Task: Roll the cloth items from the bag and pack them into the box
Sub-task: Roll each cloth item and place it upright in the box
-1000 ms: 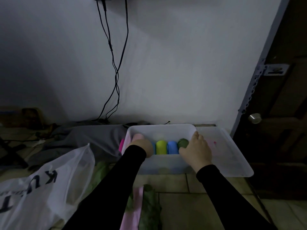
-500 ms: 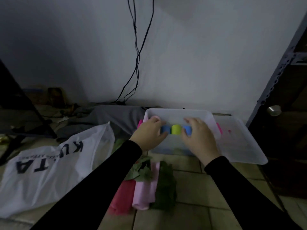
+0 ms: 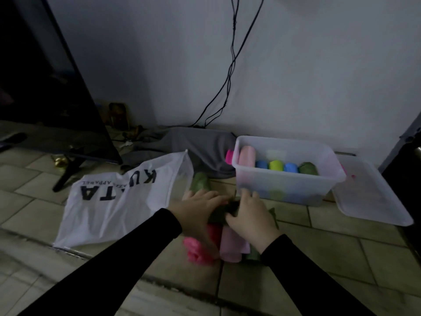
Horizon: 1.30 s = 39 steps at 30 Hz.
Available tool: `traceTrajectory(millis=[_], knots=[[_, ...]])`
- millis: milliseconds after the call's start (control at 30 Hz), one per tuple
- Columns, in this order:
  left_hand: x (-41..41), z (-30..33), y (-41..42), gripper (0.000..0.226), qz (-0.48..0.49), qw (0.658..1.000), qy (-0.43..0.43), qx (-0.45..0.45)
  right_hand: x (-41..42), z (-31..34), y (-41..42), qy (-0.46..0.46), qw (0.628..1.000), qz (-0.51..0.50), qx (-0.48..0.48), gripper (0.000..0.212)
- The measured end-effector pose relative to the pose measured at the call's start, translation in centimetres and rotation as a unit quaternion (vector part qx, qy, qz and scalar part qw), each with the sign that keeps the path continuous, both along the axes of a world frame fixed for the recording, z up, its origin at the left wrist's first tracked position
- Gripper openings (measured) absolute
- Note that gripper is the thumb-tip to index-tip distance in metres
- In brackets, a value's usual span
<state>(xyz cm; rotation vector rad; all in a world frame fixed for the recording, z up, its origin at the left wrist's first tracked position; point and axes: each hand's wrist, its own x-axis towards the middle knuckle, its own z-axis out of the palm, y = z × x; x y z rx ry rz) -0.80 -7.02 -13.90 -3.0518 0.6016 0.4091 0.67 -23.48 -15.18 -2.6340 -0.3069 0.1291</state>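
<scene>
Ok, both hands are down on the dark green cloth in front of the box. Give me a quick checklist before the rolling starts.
1. Both hands on the cloth: ok. The left hand and right hand both rest on the dark green cloth.
2. Firm grip: cannot tell; the picture is dim and blurred.
3. Cloth free to roll: not ok. It lies on top of the pink cloths, which may drag along.
4. Room in the box: ok. There is a gap behind the front row of rolls.
5. Box open: ok. The lid lies beside it on the floor.
6. Bag out of the way: ok, flat to the left.
</scene>
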Motion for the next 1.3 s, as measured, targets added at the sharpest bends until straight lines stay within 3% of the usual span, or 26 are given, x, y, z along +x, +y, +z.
traceTrajectory(millis=[33,167,333,433,567,733,833,933,967,1033,1100,1167,1300], knots=[[0.2,-0.2,-0.2,0.13,0.001,1.0,-0.006,0.003,0.3,-0.4,0.1,0.004,1.0,-0.008,-0.011,0.06],[1.3,-0.5,-0.8,0.121,0.019,0.999,-0.038,-0.026,1.3,-1.3,0.3,0.012,1.0,0.001,-0.016,0.039],[4.3,-1.1,1.6,0.072,0.243,0.959,-0.013,-0.142,2.6,-0.7,1.7,-0.038,0.999,-0.004,0.039,0.027],[6.0,-2.5,1.7,0.045,0.287,0.948,-0.051,-0.129,3.5,-0.1,2.9,-0.003,0.991,-0.007,0.135,0.01],[7.5,-3.8,1.5,0.061,0.355,0.929,-0.042,-0.091,4.2,0.2,3.5,0.031,0.972,-0.009,0.232,0.02],[7.3,-2.8,1.2,0.084,0.402,0.9,-0.012,-0.169,5.0,0.1,3.5,0.128,0.922,-0.06,0.36,0.01],[6.5,-1.4,1.6,0.073,0.374,0.889,-0.058,-0.258,5.8,0.4,3.3,0.167,0.915,-0.08,0.359,0.036],[5.4,0.9,1.7,0.059,0.336,0.832,-0.022,-0.441,6.0,1.0,3.8,0.24,0.891,-0.063,0.38,0.067],[5.1,1.6,1.5,0.057,0.327,0.809,0.004,-0.488,6.2,1.1,3.9,0.264,0.868,-0.065,0.416,0.066],[4.5,2.9,1.3,0.056,0.314,0.793,0.045,-0.521,6.1,1.7,4.0,0.277,0.834,-0.06,0.473,0.042],[4.0,4.1,1.4,0.061,0.284,0.813,0.062,-0.505,6.3,2.1,3.9,0.265,0.831,-0.053,0.486,0.033],[3.5,5.4,1.3,0.079,0.232,0.854,0.089,-0.458,6.4,2.2,3.7,0.24,0.842,-0.052,0.481,0.036],[3.5,7.6,1.0,0.114,0.126,0.968,0.051,-0.21,6.4,3.0,3.2,0.228,0.869,-0.051,0.436,0.031]])
